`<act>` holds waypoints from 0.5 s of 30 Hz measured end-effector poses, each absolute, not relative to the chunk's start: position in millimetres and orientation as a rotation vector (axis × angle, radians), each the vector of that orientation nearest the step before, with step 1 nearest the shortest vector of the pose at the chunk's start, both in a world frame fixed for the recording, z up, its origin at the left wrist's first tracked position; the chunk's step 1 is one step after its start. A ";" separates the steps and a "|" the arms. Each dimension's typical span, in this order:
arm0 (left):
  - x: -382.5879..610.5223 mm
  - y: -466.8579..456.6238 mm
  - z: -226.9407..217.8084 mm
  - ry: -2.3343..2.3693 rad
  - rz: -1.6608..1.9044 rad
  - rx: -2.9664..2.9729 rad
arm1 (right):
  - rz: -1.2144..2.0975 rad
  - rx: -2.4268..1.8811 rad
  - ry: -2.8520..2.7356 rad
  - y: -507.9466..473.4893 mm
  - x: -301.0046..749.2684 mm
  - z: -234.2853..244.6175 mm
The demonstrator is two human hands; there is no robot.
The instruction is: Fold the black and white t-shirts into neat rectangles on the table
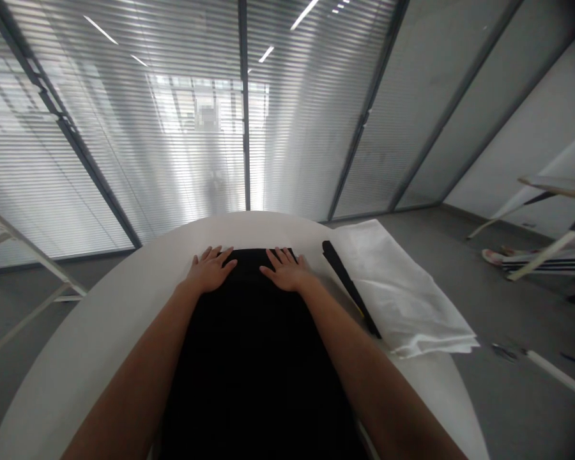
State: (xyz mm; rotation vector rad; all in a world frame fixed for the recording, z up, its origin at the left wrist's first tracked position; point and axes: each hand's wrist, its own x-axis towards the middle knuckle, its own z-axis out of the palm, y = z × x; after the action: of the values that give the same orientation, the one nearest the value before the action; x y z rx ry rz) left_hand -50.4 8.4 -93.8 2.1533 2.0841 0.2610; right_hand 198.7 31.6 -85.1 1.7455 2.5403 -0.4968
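The fingers (215,253) of our left hand (208,273) are straight and somewhat apart from each other, and they do not close on anything. We see this hand laid at the far left corner of a black cloth (253,351), its thumb over the cloth and its outer fingers reaching past the cloth's side edge. Our right hand (287,273) lies at the far right corner in a similar manner, also with the fingers a little apart and the thumb pointing inward. Between the two hands we can see the straight far edge of the cloth.

The black cloth lies on the middle of a round white table (138,306) and extends toward us, between our forearms, until the lower border of the view. It is so dark that we cannot tell its folds. To the right, near our right forearm, we find a folded white cloth (397,287), and just beside its left edge a narrow black object (347,281) with a small yellow part. Behind the table there are blinds (182,147).
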 end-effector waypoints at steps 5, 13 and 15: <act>-56.2 7.4 -88.9 2.156 0.255 2.104 | -0.441 1.808 2.480 28.3 203.7 -77.3; -11.6 -9.3 -63.7 2.073 0.202 2.399 | -0.486 1.722 2.472 10.1 192.6 -40.1; -3.6 -12.3 -69.4 1.936 0.159 2.384 | -0.579 1.580 2.491 9.6 194.3 -39.9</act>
State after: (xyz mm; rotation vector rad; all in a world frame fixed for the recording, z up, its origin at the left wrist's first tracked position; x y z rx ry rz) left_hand -3.6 -12.3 -69.4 2.3837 1.9364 0.1587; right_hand 194.3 9.6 -39.9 1.5800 2.4910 -0.5788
